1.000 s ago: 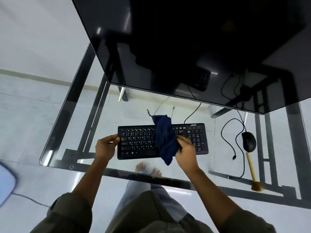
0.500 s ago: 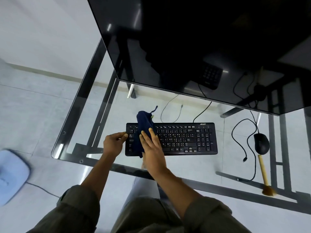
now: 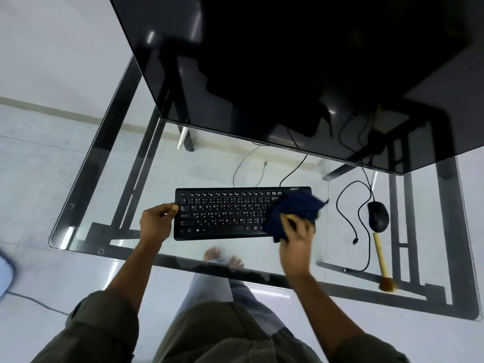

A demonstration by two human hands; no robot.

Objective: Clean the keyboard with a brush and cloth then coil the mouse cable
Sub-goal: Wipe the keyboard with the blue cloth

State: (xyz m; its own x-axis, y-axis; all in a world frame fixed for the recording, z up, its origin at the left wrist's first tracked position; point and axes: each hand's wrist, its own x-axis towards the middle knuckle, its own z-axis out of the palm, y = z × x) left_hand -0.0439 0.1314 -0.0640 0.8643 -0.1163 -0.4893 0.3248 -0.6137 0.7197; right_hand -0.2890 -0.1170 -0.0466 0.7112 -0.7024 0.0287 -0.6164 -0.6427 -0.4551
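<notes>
A black keyboard (image 3: 225, 213) lies on the glass desk (image 3: 125, 163). My left hand (image 3: 156, 221) grips its left edge. My right hand (image 3: 297, 238) presses a dark blue cloth (image 3: 296, 209) onto the keyboard's right end, over the number pad; the hand is blurred and its fingers lie fairly flat on the cloth. A black mouse (image 3: 378, 216) sits to the right, its cable (image 3: 348, 205) looping loosely across the glass. A wooden-handled brush (image 3: 381, 260) lies below the mouse, bristles toward the desk's front edge.
A large dark monitor (image 3: 301, 74) hangs over the back of the desk. The keyboard's cable (image 3: 290, 174) runs back under it. My feet (image 3: 222, 258) show through the glass. A pale blue object (image 3: 4, 273) sits on the floor at the left.
My right hand swept the cloth from the keyboard's middle to its left end, then all the way across to the right end. My left hand stayed on the left edge.
</notes>
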